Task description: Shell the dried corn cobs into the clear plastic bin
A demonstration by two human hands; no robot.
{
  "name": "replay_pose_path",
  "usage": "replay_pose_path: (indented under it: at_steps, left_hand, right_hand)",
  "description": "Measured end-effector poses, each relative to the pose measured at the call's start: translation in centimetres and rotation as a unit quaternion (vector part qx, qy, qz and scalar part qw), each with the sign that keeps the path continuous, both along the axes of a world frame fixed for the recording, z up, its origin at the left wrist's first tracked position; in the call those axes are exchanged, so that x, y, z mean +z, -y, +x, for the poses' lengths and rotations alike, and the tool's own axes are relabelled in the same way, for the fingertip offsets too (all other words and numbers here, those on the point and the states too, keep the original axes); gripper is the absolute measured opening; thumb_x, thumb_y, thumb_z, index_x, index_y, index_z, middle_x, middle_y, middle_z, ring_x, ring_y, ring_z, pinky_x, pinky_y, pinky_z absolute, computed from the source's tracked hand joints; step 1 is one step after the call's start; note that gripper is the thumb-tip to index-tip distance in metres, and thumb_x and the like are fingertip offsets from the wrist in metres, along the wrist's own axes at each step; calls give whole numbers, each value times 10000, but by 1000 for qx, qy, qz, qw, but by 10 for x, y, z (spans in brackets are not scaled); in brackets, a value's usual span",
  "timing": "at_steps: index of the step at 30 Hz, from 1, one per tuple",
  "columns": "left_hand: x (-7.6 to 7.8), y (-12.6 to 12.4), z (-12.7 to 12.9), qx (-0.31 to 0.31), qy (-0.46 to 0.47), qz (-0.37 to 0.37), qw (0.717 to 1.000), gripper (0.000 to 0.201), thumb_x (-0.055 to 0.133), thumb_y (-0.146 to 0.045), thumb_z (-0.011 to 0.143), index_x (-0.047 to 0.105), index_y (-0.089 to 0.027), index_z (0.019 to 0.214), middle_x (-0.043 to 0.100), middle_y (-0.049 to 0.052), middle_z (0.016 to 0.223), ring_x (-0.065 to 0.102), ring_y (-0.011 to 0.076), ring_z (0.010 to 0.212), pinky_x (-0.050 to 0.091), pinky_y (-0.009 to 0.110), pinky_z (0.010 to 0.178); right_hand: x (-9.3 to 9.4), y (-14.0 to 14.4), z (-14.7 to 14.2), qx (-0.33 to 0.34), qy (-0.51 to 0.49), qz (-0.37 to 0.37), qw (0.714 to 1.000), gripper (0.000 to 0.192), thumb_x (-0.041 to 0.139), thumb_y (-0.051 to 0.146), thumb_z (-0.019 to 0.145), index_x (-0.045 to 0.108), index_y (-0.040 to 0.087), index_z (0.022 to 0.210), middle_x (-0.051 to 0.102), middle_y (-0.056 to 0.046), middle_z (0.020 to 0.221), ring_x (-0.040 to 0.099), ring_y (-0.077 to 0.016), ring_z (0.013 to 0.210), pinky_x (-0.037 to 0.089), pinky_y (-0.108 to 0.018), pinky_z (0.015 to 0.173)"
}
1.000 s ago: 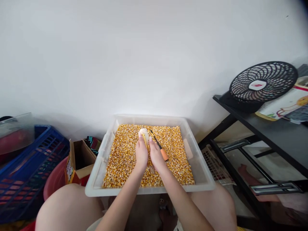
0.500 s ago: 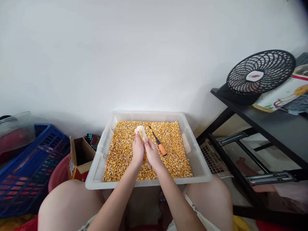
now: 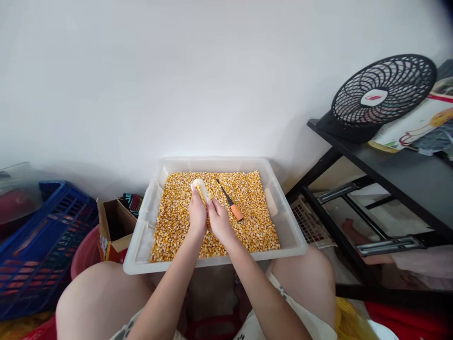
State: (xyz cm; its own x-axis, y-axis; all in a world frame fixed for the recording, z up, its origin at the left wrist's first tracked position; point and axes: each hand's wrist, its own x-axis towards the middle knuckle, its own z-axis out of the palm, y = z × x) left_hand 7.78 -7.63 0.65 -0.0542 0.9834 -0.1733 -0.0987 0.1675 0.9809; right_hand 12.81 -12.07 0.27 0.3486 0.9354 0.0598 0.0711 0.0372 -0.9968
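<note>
As before, hands [image 3: 208, 217] round cob [image 3: 201, 190].

Left hand [image 3: 197, 215] and right hand [image 3: 218, 223] in a shared grip on a corn cob [image 3: 201, 191] — above the kernel-filled tub [image 3: 286, 226].

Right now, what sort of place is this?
Probably a home room: a tub of loose corn kernels rests on the person's knees, beside a small fan on a shelf and a blue crate.

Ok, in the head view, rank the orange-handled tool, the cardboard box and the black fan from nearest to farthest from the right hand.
1. Orange-handled tool, lying on the kernels just right of the right hand.
2. Cardboard box, left of the bin.
3. Black fan, on the shelf at far right.
</note>
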Motion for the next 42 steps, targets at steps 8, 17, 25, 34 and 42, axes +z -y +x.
replay_pose_path:
  at_steps: [8,17,25,34,42]
  left_hand:
    - [6,-2,3,17,-16,-35,999,623,289,-762,707,481,-176,622,444,13,550,411,108,477,346,227,434]
    - [7,-3,7,43,-13,-21,999,632,339,-768,678,508,-161,636,487,20,577,440,117,495,342,237,448]
    - [5,-1,-1,43,11,-19,999,622,368,-737,697,575,-151,697,527,32,588,491,145,536,382,248,516]
    - [6,-1,-5,63,26,-34,997,613,348,-750,695,516,-164,627,490,17,533,452,125,464,357,244,452]
    - [6,-2,-8,79,59,-68,993,622,315,-767,694,502,-185,579,489,29,512,492,144,461,383,254,448]
  right_hand:
    - [0,-3,1,-44,82,-15,996,373,337,432,878,637,212,882,645,-43,741,601,-206,709,440,-321,697]
    - [1,-2,7,2,58,12,998,369,359,386,881,603,197,1085,660,-71,999,594,-191,970,430,-304,858]
    - [-7,-1,7,-10,-31,-7,999,447,392,452,858,571,177,1161,575,-84,1207,519,-201,1124,380,-334,963]
    - [-8,5,2,18,-42,-4,999,450,364,497,860,629,208,1079,652,-61,1068,589,-193,987,428,-328,904]
    - [-5,17,-1,63,-86,-55,993,494,441,513,813,522,246,1221,565,-37,1221,549,-205,1074,452,-352,901]
